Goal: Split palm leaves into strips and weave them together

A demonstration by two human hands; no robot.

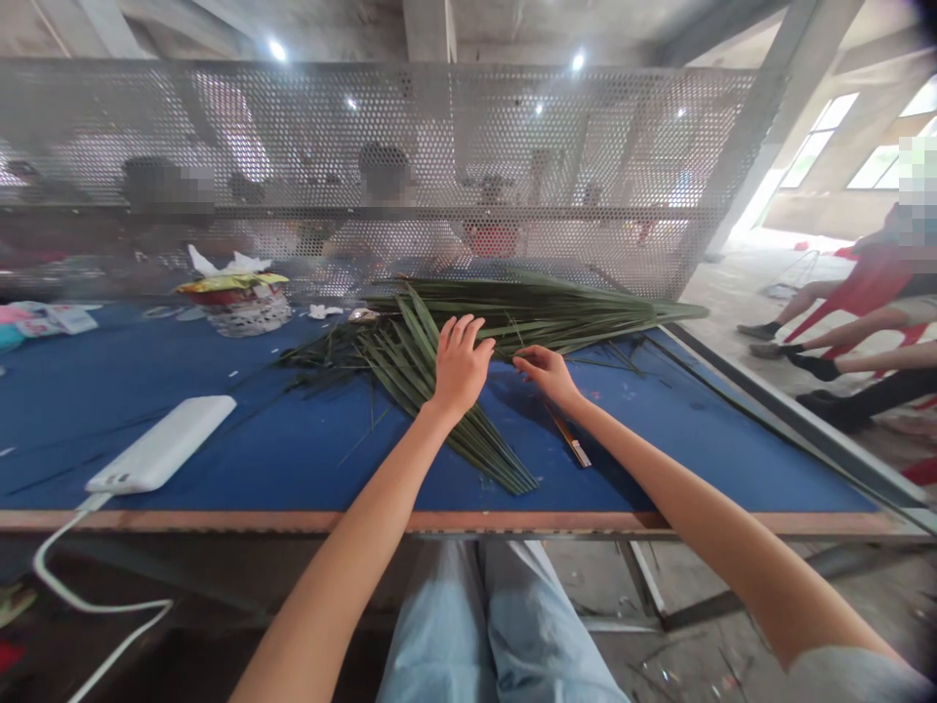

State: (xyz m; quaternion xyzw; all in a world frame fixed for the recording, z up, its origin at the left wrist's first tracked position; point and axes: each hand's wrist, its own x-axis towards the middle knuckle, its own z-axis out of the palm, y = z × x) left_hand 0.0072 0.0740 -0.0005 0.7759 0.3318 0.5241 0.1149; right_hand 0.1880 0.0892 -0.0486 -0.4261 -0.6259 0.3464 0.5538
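My left hand (463, 366) rests over a fan of long green palm leaf strips (475, 444), fingers stretched out and slightly spread, with nothing visible in them. To its right, my right hand (550, 376) has thumb and fingertips drawn together in a pinch. Thin dark strands show near those fingertips, but I cannot make out what the pinch holds. Just beyond both hands lies a larger bundle of green palm leaves (586, 314), its narrow end pointing right. Below my right wrist, a slim cutter knife (572, 436) with an orange-brown body lies on the table.
A white power bank (162, 444) with a cable lies on the blue tabletop (278, 464) at left. Behind it stands a patterned tub (245, 305) holding tissues. A perforated metal screen (307, 127) borders the far side, with people beyond. Seated people's legs (835, 366) appear at right.
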